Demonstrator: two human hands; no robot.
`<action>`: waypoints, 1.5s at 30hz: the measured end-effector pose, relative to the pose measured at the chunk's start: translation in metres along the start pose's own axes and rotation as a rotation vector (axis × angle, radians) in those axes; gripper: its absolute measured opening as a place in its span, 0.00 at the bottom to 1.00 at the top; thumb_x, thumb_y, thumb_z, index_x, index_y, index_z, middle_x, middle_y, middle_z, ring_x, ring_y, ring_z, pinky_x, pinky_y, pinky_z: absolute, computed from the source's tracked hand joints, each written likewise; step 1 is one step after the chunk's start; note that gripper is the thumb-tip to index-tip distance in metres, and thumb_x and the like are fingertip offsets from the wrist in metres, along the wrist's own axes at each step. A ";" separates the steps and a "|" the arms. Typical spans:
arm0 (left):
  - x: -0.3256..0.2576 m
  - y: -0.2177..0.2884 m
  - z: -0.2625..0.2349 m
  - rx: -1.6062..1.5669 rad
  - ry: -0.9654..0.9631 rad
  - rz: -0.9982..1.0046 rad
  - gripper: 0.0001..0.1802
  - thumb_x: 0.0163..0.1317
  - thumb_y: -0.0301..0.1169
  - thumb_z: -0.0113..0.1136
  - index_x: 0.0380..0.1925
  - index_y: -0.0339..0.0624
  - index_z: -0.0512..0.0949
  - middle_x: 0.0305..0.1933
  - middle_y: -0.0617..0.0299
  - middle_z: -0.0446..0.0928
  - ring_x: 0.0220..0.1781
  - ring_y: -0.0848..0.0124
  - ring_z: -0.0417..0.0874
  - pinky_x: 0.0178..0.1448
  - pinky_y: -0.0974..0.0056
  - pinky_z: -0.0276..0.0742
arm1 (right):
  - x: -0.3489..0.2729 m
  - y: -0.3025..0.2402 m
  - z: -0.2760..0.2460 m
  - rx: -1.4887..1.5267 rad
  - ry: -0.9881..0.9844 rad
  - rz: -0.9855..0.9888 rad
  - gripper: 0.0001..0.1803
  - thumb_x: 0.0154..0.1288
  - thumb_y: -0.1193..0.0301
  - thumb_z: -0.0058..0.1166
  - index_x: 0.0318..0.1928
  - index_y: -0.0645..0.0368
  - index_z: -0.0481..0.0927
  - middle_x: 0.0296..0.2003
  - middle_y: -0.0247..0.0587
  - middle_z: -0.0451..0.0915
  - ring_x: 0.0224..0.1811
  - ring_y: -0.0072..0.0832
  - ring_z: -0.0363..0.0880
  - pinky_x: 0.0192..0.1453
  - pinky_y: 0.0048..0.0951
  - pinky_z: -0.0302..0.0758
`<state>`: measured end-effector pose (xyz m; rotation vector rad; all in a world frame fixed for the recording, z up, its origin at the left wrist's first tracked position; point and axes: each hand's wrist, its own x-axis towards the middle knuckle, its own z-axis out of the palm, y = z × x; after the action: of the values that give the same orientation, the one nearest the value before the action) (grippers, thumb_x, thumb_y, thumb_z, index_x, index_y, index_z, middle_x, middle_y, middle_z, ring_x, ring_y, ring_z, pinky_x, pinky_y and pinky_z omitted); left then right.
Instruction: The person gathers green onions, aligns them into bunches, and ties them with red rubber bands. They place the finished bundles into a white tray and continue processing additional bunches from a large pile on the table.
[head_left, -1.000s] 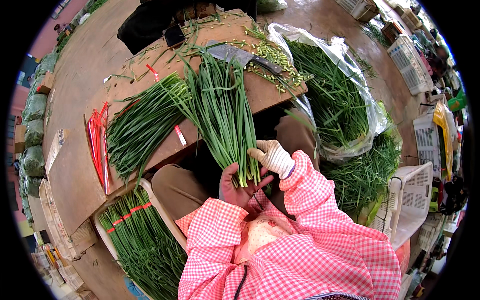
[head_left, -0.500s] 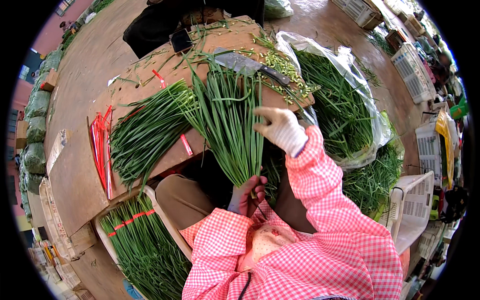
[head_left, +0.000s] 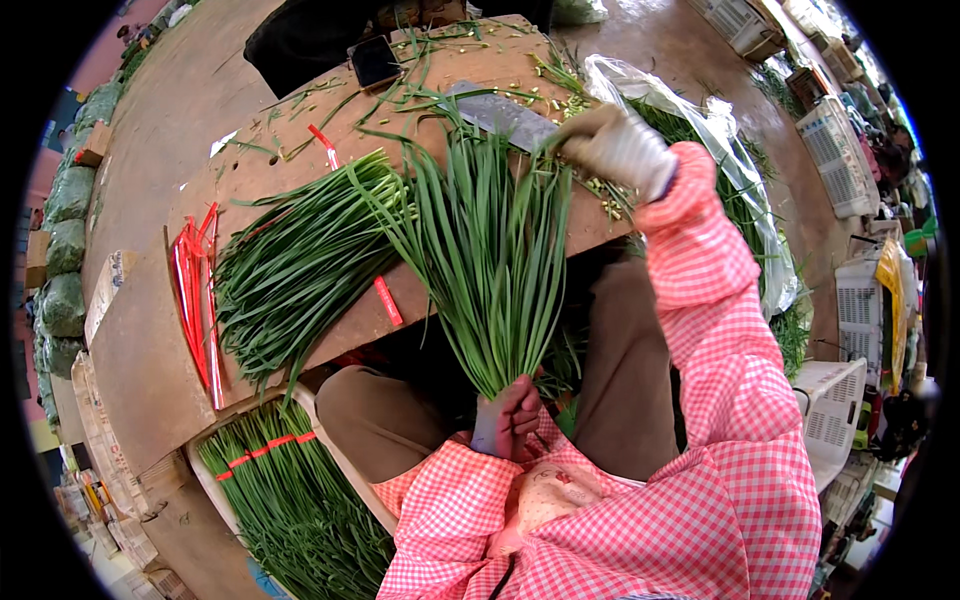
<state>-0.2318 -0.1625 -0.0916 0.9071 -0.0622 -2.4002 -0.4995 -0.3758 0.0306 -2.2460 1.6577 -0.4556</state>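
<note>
My bare left hand (head_left: 508,420) is closed round the lower end of a bunch of garlic chives (head_left: 490,260), whose leaves fan out away from me over the table edge. My right hand (head_left: 620,152), in a pale glove, is at the bunch's far right side, over where the knife's handle was. Its fingers look curled; whether they grip leaf tips or the handle is hidden. The knife (head_left: 505,118) lies on the board with its broad blade showing. Left of my bunch lies another pile of chives (head_left: 310,260).
Red tie strips (head_left: 195,300) lie at the table's left, near a phone (head_left: 374,62) at the back. Cut stem bits litter the wooden table (head_left: 150,390). A plastic bag of chives (head_left: 765,235) stands right; a crate rim (head_left: 345,465) surrounds tied chives at lower left.
My right hand has moved away from me and right, from beside the leaves to over the knife handle. The bunch spreads wider to the right. My left hand keeps its hold.
</note>
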 end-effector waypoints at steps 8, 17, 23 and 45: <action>0.000 -0.004 0.005 0.128 0.069 0.128 0.17 0.65 0.34 0.54 0.51 0.37 0.70 0.22 0.70 0.65 0.16 0.85 0.55 0.18 0.79 0.51 | -0.099 0.014 -0.021 -0.080 -0.043 0.206 0.12 0.58 0.72 0.52 0.41 0.60 0.83 0.31 0.43 0.83 0.30 0.29 0.82 0.36 0.27 0.80; 0.006 -0.014 0.002 0.445 0.364 0.431 0.06 0.59 0.28 0.60 0.34 0.38 0.76 0.27 0.62 0.74 0.20 0.80 0.70 0.21 0.75 0.63 | -0.185 -0.103 0.116 0.533 -0.224 0.434 0.34 0.46 0.54 0.65 0.52 0.60 0.75 0.38 0.54 0.82 0.40 0.43 0.82 0.47 0.35 0.78; 0.010 -0.027 -0.006 1.098 0.326 0.690 0.37 0.50 0.21 0.62 0.62 0.39 0.59 0.51 0.58 0.74 0.50 0.71 0.76 0.54 0.68 0.73 | -0.171 -0.114 0.152 0.614 -0.119 0.441 0.30 0.46 0.52 0.64 0.44 0.63 0.79 0.31 0.58 0.80 0.34 0.45 0.82 0.39 0.38 0.76; -0.015 0.005 0.018 0.430 0.023 0.165 0.12 0.54 0.26 0.64 0.37 0.31 0.75 0.30 0.54 0.79 0.22 0.74 0.76 0.22 0.71 0.72 | -0.170 -0.087 0.107 1.176 0.149 0.588 0.20 0.57 0.70 0.55 0.52 0.61 0.78 0.29 0.43 0.82 0.21 0.21 0.78 0.28 0.24 0.76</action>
<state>-0.2315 -0.1617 -0.0681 1.0700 -0.6395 -2.2585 -0.4266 -0.1825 -0.0399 -0.8612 1.4054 -1.0703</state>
